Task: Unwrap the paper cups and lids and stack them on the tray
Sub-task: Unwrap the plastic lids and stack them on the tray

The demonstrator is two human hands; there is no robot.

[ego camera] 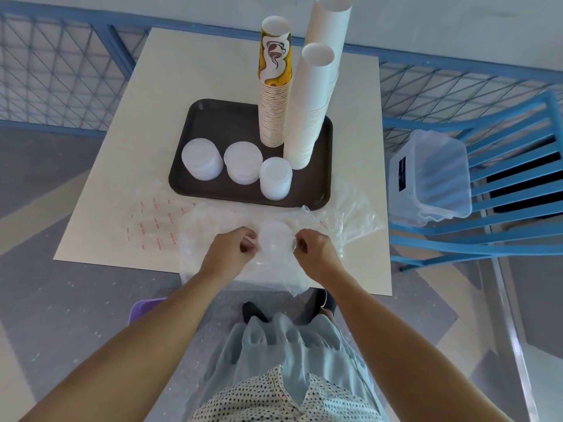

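In the lower centre of the frame, at the near edge of the table (100, 208), the left hand (231, 248) and the right hand (313, 251) face each other with fingers curled, each pinching the clear wrap (268, 271) on either side of a wrapped stack of lids (275, 239); the stack stands between the two hands, and the film spreads loosely around it and hangs over the table edge; to the left lies a flat plastic bag with red lettering (152, 226).

Just beyond, in mid-frame, sits the dark tray (213, 117); along its near side stand three unwrapped lid stacks, left (202, 159), middle (243, 162) and right (275, 178); behind them rise three upright columns of cups: a printed yellow stack (275, 86), a white stack (307, 111) beside it, and a taller white stack (330, 32) at the back.

At the right of the frame, a clear plastic bin (432, 178) rests on a blue chair (518, 184); a blue mesh fence (61, 71) crosses the upper frame.
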